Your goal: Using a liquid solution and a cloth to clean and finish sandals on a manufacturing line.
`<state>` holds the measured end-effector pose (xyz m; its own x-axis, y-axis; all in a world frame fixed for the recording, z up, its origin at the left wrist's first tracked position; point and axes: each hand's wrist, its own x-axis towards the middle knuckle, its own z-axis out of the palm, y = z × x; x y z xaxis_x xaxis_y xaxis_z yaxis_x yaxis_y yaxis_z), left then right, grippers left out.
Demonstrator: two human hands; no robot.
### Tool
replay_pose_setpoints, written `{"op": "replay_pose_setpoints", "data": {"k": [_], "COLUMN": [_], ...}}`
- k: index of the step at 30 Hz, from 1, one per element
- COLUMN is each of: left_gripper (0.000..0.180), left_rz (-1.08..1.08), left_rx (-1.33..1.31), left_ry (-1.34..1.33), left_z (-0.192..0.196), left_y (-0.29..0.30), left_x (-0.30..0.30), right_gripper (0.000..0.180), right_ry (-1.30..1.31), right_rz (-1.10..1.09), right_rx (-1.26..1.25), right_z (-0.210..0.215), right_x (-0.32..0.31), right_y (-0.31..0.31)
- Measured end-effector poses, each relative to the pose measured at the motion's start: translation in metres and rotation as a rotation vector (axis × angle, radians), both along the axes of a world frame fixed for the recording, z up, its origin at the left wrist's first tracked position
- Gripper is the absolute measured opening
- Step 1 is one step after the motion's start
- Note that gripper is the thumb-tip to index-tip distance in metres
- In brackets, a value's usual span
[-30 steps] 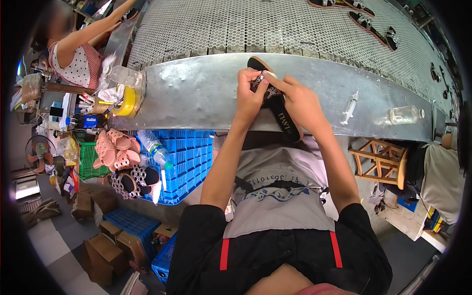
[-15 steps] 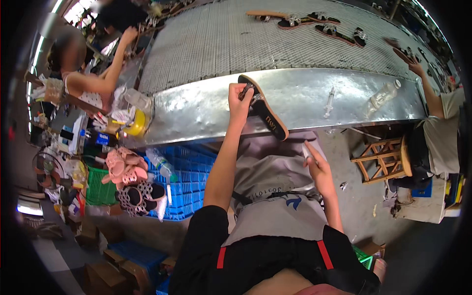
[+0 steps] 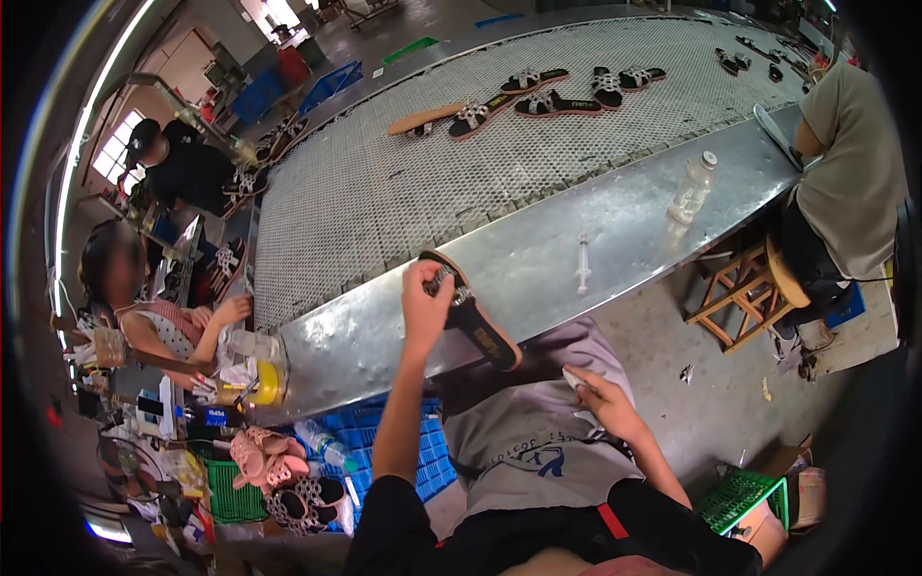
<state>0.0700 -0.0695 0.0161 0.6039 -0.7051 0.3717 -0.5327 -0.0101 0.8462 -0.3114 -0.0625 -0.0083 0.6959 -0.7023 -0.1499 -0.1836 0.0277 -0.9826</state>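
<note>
My left hand (image 3: 426, 309) is raised over the edge of the metal bench (image 3: 538, 259) and grips a black sandal (image 3: 471, 312) by its strap end. The sandal has a tan sole edge and a shiny ornament on the strap, and it slants down toward my lap. My right hand (image 3: 603, 401) rests low on my grey shirt, fingers pinched on a small pale item that I cannot make out. A syringe (image 3: 581, 262) lies on the bench to the right of the sandal.
A clear plastic bottle (image 3: 693, 187) stands on the bench farther right. Several sandals (image 3: 538, 96) lie on the mesh conveyor (image 3: 384, 182) beyond. One person sits at the left by a yellow tub (image 3: 264, 382), another at the right on a wooden stool (image 3: 740, 283). Blue crates (image 3: 432, 451) sit below.
My right hand left the sandal and dropped to my lap. My left hand keeps the sandal up at the bench edge. The view swung right and up the conveyor.
</note>
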Motion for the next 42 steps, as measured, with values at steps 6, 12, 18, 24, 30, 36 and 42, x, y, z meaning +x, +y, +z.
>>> {"op": "replay_pose_setpoints", "data": {"k": [6, 12, 18, 24, 30, 36, 42], "left_gripper": [0.028, 0.026, 0.025, 0.014, 0.021, 0.024, 0.025], "left_rz": [0.290, -0.410, -0.417, -0.175, -0.153, -0.133, -0.171], "left_rx": [-0.139, 0.185, 0.422, 0.199, 0.110, 0.077, 0.118], "left_ry": [-0.259, -0.004, 0.595, 0.419, 0.395, 0.460, 0.306], "left_z": [0.061, 0.065, 0.029, 0.051, 0.039, 0.030, 0.031], "left_y": [-0.073, -0.018, 0.074, 0.084, 0.089, 0.089, 0.087], "left_x": [0.123, -0.045, -0.147, -0.121, -0.099, -0.097, -0.098], "right_gripper": [0.043, 0.044, 0.050, 0.050, 0.013, 0.012, 0.016], "right_ry": [0.064, -0.079, -0.162, -0.127, -0.077, -0.135, -0.086], "right_rz": [0.103, 0.010, 0.044, 0.076, 0.131, 0.126, 0.108], "right_rx": [0.107, 0.184, -0.074, -0.438, 0.101, -0.083, -0.088], "right_z": [0.013, 0.020, 0.037, 0.061, 0.048, 0.042, 0.055], "right_x": [0.029, 0.039, 0.056, 0.113, 0.141, 0.135, 0.140], "right_y": [-0.017, -0.018, -0.013, -0.014, -0.025, -0.026, -0.023]}}
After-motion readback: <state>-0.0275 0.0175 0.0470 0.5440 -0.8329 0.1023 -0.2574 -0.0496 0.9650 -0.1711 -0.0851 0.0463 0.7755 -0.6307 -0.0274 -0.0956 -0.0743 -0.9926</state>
